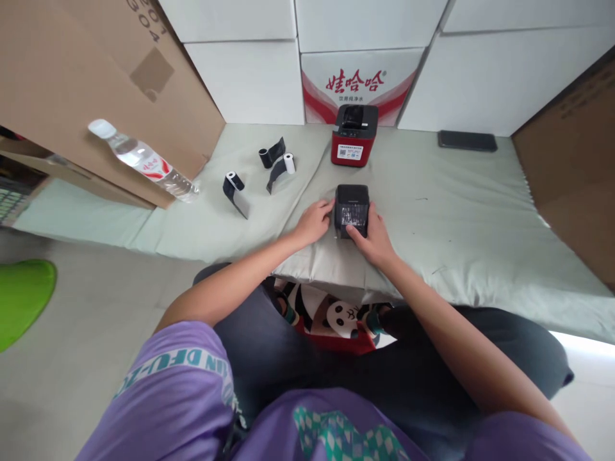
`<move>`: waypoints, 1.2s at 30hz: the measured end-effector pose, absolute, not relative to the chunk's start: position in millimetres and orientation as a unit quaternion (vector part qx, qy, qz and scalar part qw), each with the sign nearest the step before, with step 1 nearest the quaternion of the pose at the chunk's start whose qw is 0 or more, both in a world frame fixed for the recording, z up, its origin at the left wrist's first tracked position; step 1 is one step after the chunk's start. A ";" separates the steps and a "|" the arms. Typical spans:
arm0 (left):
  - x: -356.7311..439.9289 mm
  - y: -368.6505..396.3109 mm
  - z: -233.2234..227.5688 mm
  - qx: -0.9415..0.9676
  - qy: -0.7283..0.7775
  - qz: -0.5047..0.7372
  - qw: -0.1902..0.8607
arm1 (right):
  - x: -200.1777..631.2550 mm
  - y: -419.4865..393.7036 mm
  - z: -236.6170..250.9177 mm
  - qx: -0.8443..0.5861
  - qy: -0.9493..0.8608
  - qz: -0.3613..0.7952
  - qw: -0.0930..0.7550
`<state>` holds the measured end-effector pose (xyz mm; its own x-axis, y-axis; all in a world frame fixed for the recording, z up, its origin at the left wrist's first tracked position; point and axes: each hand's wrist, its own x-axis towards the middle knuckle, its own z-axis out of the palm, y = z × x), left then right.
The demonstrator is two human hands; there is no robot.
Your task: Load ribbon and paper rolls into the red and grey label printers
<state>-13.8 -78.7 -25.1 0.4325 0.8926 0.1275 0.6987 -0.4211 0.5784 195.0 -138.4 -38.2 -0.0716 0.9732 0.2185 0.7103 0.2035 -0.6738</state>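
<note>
A small black box-shaped device (352, 212), with a glossy see-through wrap on its front, stands on the cloth-covered surface before me. My right hand (377, 240) is closed around its right side, thumb across the lower front. At its left side, my left hand (314, 221) has its fingers curled, the fingertips touching the box's edge where some clear film shows; what they pinch is hidden. Behind the box is a red and black receipt printer (354, 136) with a white label. Partly unrolled paper rolls lie to the left: one black roll (271, 153), one white-cored roll (288, 164) and another (233, 182).
A clear water bottle (148, 160) is at the left, beside a large cardboard box (106, 83). A phone (467, 141) lies at the back right. White cartons (243, 80) line the back; another cardboard box (574, 160) bounds the right. Below is a panda-patterned item (339, 314).
</note>
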 end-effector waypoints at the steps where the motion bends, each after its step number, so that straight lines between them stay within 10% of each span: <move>1: -14.2 -77.5 -25.7 0.815 0.488 0.214 0.226 | 196.5 -139.0 -37.1 -0.593 -0.707 0.201 0.330; 36: -24.8 -61.3 13.9 0.884 0.425 0.193 0.027 | 203.4 -141.9 -43.6 -0.585 -0.712 0.202 0.332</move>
